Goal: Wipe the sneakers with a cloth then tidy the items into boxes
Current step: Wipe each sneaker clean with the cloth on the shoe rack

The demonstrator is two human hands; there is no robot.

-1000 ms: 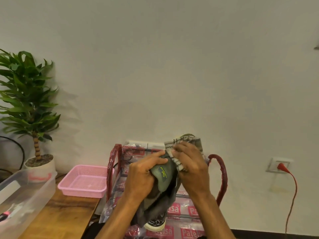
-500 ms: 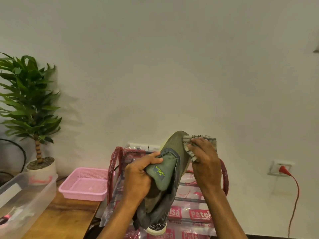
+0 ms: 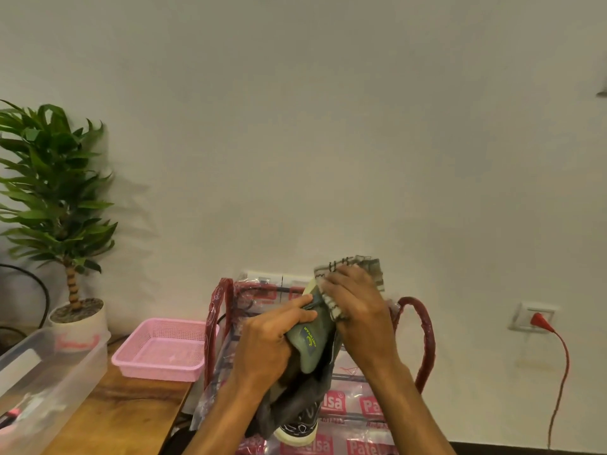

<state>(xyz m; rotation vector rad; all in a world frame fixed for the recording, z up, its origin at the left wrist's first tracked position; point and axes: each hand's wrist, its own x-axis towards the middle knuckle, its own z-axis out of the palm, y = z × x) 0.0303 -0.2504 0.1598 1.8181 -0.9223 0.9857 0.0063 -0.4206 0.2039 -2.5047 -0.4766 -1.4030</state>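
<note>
A grey-green sneaker (image 3: 308, 346) with a yellow logo on its tongue is held upright in front of me, toe end up. My left hand (image 3: 267, 346) grips it around the tongue and collar. A checked cloth (image 3: 358, 267) is bunched in my right hand (image 3: 358, 310), which presses it against the sneaker's upper right side near the toe. The cloth and my right hand hide most of the toe. A second shoe with a white patterned toe (image 3: 300, 428) shows just below the sneaker.
A clear plastic bag (image 3: 371, 405) with red print and dark red handles stands behind the shoes. On the wooden table (image 3: 124, 412) at left sit a pink basket (image 3: 157, 353), a clear plastic box (image 3: 49, 372) and a potted plant (image 3: 62, 205). A red plug (image 3: 538, 321) sits in the wall socket at right.
My right hand has dragged the cloth from the sneaker's exposed toe back down its side, covering the toe again. My left hand keeps its grip on the sneaker.
</note>
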